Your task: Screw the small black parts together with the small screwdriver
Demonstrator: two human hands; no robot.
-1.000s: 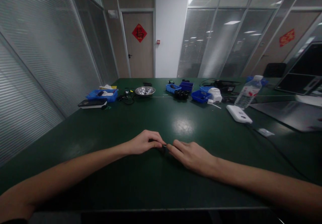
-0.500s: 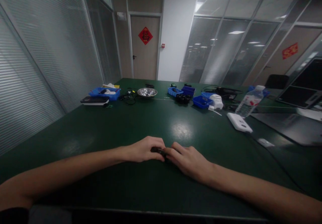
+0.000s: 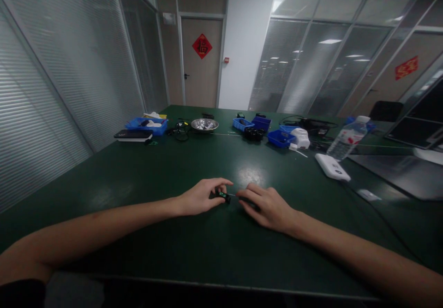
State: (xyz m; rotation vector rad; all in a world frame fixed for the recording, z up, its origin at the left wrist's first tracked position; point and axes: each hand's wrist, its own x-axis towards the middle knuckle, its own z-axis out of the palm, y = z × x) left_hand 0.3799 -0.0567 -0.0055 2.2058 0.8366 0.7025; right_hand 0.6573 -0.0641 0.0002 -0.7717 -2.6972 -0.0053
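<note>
While the near edge of the green table (image 3: pixel 194 243) runs at 6 o'clock, there's working room out toward 12. Left hand (image 3: pixel 200 198) pinches a small green-black part (image 3: pixel 224 196), near-centre; right hand (image 3: pixel 268 207) wrapped round a thin-shafted tool (image 3: pixel 233 195), handle mostly hidden. Can't tell if shaft touches part. Count: one metal bowl (image 3: pixel 205 130) near 12, one bottle (image 3: pixel 348 138) at 2.
</note>
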